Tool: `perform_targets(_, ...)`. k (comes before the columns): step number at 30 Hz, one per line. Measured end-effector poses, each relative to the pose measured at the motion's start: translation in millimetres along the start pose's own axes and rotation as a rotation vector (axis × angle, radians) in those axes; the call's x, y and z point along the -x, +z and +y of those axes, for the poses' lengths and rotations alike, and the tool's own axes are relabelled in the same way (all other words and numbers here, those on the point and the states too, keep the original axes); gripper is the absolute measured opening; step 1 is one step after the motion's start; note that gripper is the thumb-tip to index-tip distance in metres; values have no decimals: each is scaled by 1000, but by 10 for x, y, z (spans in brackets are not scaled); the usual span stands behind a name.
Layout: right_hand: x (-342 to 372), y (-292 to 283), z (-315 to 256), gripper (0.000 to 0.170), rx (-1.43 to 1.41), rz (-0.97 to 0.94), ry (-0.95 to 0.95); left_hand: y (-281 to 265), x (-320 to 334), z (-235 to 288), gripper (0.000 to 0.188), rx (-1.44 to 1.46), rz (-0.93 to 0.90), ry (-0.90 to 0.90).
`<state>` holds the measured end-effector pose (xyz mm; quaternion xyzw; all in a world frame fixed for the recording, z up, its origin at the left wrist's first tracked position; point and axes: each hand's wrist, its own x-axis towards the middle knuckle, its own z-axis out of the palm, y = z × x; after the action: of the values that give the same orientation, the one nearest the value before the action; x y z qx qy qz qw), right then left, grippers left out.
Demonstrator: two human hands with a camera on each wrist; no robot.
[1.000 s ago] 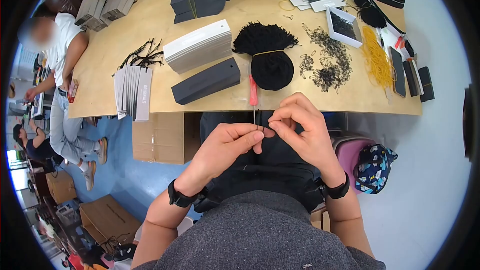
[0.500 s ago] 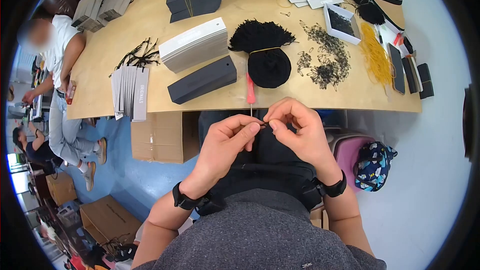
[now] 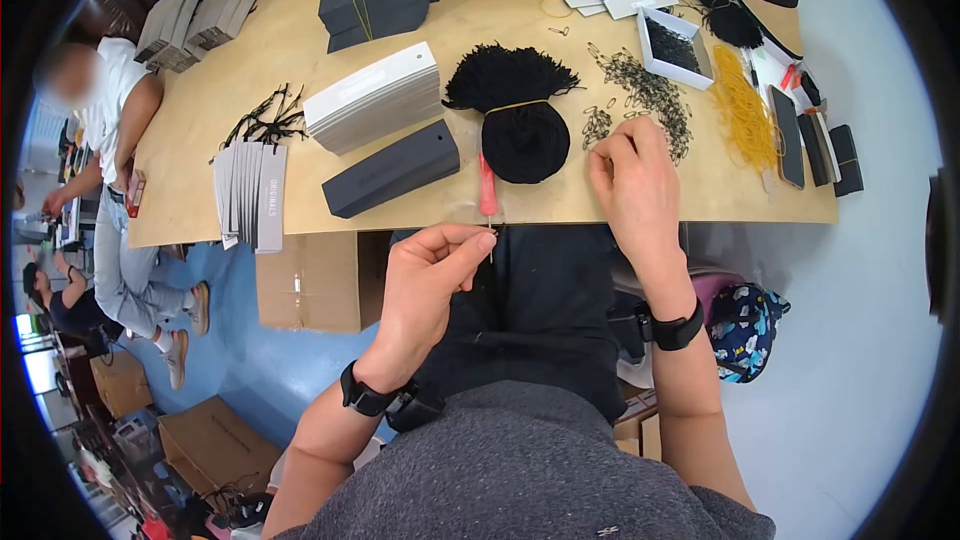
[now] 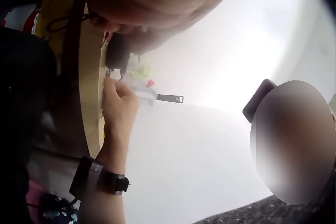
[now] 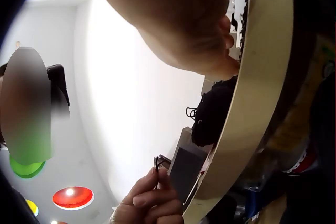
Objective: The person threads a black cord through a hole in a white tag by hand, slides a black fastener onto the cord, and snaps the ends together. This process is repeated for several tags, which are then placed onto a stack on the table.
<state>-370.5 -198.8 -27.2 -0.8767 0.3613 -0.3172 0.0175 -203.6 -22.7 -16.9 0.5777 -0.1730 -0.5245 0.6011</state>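
In the head view my left hand (image 3: pixel 425 280) is at the table's front edge, by the shaft of a red-handled tool (image 3: pixel 487 188). Thumb and forefinger pinch a thin black cord, whose loop (image 4: pixel 65 23) shows in the left wrist view. My right hand (image 3: pixel 640 190) reaches over the table with bent fingers, its fingertips at the near left side of a scattered pile of small dark pins (image 3: pixel 655 90). Whether a pin is between them cannot be seen. Left of that hand lies a black cord bundle (image 3: pixel 525 140) tied with a yellow band.
White tags (image 3: pixel 375 95) and a dark block of tags (image 3: pixel 390 168) stand left of the bundle. Corded tags (image 3: pixel 250 190) lie at the front left. A white box (image 3: pixel 675 48), yellow bands (image 3: pixel 742 115) and a phone (image 3: pixel 788 138) are at the right. Another person (image 3: pixel 125 90) sits at the left.
My right hand has left my left hand and moved forward and right to the pins. My left hand has shifted slightly left, still pinching the cord.
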Motion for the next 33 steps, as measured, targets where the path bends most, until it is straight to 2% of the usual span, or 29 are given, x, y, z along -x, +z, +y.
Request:
perform_targets(4,62,-113,-74,10,3,29,16,-23,-37,-29,9,53,-15,22)
perform_targets(6,133,-222,-154,9,-245,-26,143,-30,-42,-41,8,73,-22,27)
perform_targets(7,159,-290,-217,9,-245,-27,143,-29,-49,-39,8,81,-32,25)
perform_targets(9,215,-394,-378,10,-859,-340,401,-17,-56,-33,8,89,-43,23)
perform_targets(10,261,-383,-444,14,-1037,-408,459,-5,-52,-26,7,94,-44,18)
perform_targets(11,304,-343,-477,18,-1153,-448,444,7,-48,-18,7,99,-44,14)
perform_targets(13,276,-389,-554,22,-1319,-628,628,24,-31,9,7,101,-49,11)
perform_targets(14,279,-377,-560,22,-1320,-630,625,22,-22,17,7,103,-53,9)
perform_targets(16,288,-329,-565,25,-1493,-768,798,5,-11,18,8,98,-63,14)
perform_targets(20,304,-250,-584,26,-1576,-781,813,-21,3,4,10,81,-85,23)
perform_targets(22,317,-233,-597,28,-1611,-782,899,-24,3,3,11,79,-89,20)
perform_targets(26,345,-190,-581,29,-1636,-825,951,-16,4,-8,13,90,-98,24)
perform_targets(29,380,-172,-574,29,-1629,-910,864,-12,5,-4,13,94,-96,10)
perform_targets(31,363,-263,-677,20,-1183,-634,607,-31,-9,-16,13,95,-102,7)
perform_targets(32,318,-321,-702,20,-1184,-636,605,-41,-12,-21,13,96,-107,3)
perform_targets(33,269,-392,-728,16,-995,-481,443,-42,-10,-17,13,97,-105,3)
